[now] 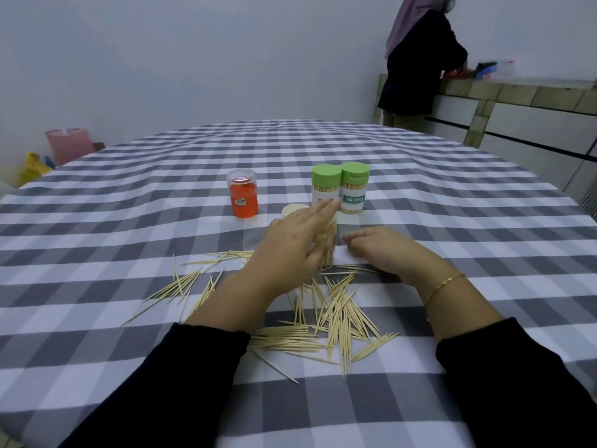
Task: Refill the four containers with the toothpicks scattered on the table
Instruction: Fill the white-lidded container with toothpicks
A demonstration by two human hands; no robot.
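My left hand (292, 240) covers most of a clear jar (326, 253) standing mid-table; I curl my fingers round its side, and only a strip of it, packed with toothpicks, shows between my two hands. Its top is hidden, and so is most of a pale cup (294, 209) behind my knuckles. My right hand (379, 250) lies just beside the jar with fingers bent toward it; whether they pinch anything I cannot tell, since the tips are blurred. Beyond stand two green-lidded jars (340, 189), touching, both full, and to their left an orange jar (243, 197). Loose toothpicks (336, 318) lie scattered on the cloth (129, 221) toward the near edge, under and between my wrists. The cloth is grey-and-white check. Past the far right corner a person (420, 59) stands at a tiled counter (517, 92); a pink bin (69, 145) sits past the far left edge against the bare wall.
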